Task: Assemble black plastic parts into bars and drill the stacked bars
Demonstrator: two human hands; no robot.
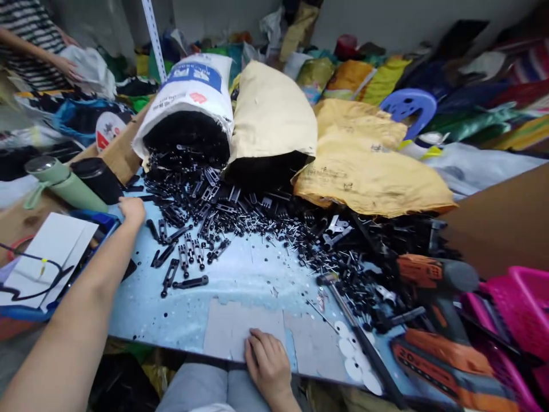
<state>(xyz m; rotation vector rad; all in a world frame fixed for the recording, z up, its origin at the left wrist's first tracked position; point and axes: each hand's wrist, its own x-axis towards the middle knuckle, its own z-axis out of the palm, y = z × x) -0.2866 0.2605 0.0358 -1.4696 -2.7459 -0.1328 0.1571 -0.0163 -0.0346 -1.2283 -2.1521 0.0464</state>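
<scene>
Grey board (pixel 223 326) is lying under my R hand (pixel 268 363) at the near edge; fingers are bending, pressed loosely together, tips down. Can't tell if they're covering anything. L hand (pixel 132 210) is resting far out, just beside a black cup (pixel 98 178); its fingers are facing away, so can't tell whether they're spread or pinching.

Black parts (pixel 191 282) are lying btwn hands and heap, a few sitting apart, prob. for easy pick-up. Pins (pixel 257 223) are scattering along the heap's front edge. Hammer (pixel 355 326) is pointing its handle at me, w/ white discs (pixel 354 369) lying adj., presumably for quick R-hand access; drill (pixel 448 317) is lying farther R, nr. a pink basket (pixel 506 297).

White sack (pixel 193 86), cream sack (pixel 272 109) and yellow sack (pixel 373 166) are lying behind the heap; the first two are facing mouth-first this way, poss. so stock spills within reach. Blue tabletop (pixel 244 269) is showing specks.

Room: piled sacks (pixel 355 80) are lining the rear; top L, a co-worker in stripes (pixel 32 28) is handling a whitish bag (pixel 92 68).
</scene>
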